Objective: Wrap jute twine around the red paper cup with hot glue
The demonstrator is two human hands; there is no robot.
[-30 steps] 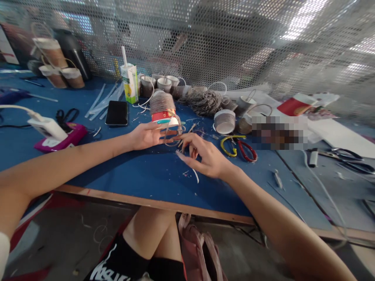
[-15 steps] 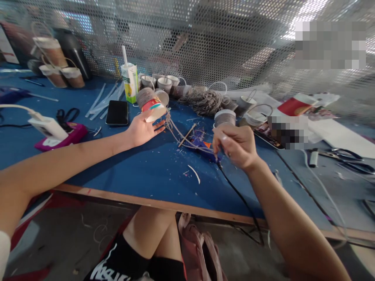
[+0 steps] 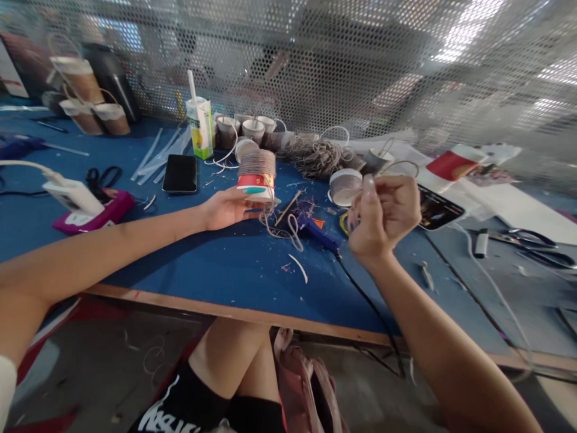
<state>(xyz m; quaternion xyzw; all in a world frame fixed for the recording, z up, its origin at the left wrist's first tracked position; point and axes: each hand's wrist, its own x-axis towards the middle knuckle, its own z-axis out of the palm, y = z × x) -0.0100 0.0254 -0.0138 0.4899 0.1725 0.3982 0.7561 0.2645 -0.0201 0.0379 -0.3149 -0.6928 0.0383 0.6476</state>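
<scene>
A red and white paper cup (image 3: 256,180), its upper part wound with grey cord, is held upright in my left hand (image 3: 229,208). Loose cord (image 3: 295,233) hangs from the cup and loops over the table. My right hand (image 3: 385,213) is raised to the right with its fingers curled and pressed together; whatever they hold, if anything, cannot be made out. Between my hands a blue glue gun (image 3: 318,233) lies on the table beside a thin stick (image 3: 288,207). Just left of my right hand is a cord-wrapped cup (image 3: 345,186) on its side.
Several small cups (image 3: 253,130), a cord pile (image 3: 318,157) and a drink carton (image 3: 199,129) stand along the back. A black phone (image 3: 180,174) and a magenta power strip (image 3: 97,210) lie left. Right are a lit phone (image 3: 439,209) and scissors (image 3: 532,239).
The cup in my left hand has moved right and turned more upright. My right hand has moved right and up. The cord, stretched between my hands before, now hangs slack in loops.
</scene>
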